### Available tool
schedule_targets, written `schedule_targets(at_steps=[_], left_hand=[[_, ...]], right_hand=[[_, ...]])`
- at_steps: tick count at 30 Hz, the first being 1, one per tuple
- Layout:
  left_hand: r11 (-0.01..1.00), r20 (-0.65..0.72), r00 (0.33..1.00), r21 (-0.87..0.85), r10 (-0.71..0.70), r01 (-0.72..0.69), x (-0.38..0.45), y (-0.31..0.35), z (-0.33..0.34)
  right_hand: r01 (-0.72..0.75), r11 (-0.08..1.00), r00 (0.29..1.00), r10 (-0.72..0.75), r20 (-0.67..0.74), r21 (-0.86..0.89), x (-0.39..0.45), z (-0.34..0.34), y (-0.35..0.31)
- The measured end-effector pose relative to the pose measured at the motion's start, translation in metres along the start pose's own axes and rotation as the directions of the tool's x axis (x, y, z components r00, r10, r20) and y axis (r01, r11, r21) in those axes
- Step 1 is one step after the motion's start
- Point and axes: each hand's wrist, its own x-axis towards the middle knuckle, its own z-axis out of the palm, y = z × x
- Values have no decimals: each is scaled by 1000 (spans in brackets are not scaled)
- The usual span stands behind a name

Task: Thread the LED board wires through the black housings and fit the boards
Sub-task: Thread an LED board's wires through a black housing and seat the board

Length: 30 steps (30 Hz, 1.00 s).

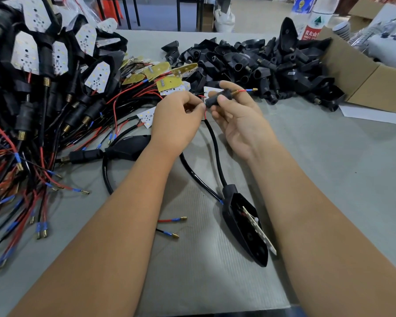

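Two hands meet a little above the middle of the frame. My right hand (234, 115) has its grip closed round a small black housing (217, 98), thumb on top and fingers beneath, with the threaded brass end pointing right. A thin red wire (244, 90) sticks out of that brass end and finishes in a blue sleeve and a gold tip. My left hand (176, 121) pinches the red and black leads just at the housing's left opening, fingers curled tight on them. Part of a white LED board (209, 90) shows behind my fingertips.

From the pinch a black cable (216, 152) drops down the frame to a finished housing (245, 227) lying on the grey bench (329, 179) at lower centre, its white board tilted up along the right edge. Another assembled housing (126, 146) lies just left of my left wrist.

Loose boards with red and black wires (162, 78) sit above my hands. Empty black housings (261, 65) are heaped at upper right, beside a cardboard box (357, 74). Finished units with their wires (39, 92) fill the left side. Two short loose leads (172, 225) lie between my forearms.
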Motion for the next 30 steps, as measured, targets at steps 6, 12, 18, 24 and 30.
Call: schedule_targets(at_steps=[6, 12, 18, 24, 30], left_hand=[[992, 2, 999, -125, -33, 33, -1, 3, -2], [991, -111, 991, -125, -68, 54, 2, 2, -1], [965, -38, 991, -234, -127, 115, 0, 0, 1], [956, -7, 992, -265, -130, 123, -1, 3, 5], [930, -82, 974, -322, -213, 176, 0, -2, 2]], right_hand=[[-30, 999, 998, 32, -50, 26, 2, 2, 1], [-33, 990, 994, 46, -98, 135, 4, 0, 1], [-60, 992, 994, 70, -85, 112, 4, 1, 3], [-67, 992, 994, 75, -75, 108, 5, 0, 3], [-51, 988, 992, 67, -108, 149, 5, -1, 3]])
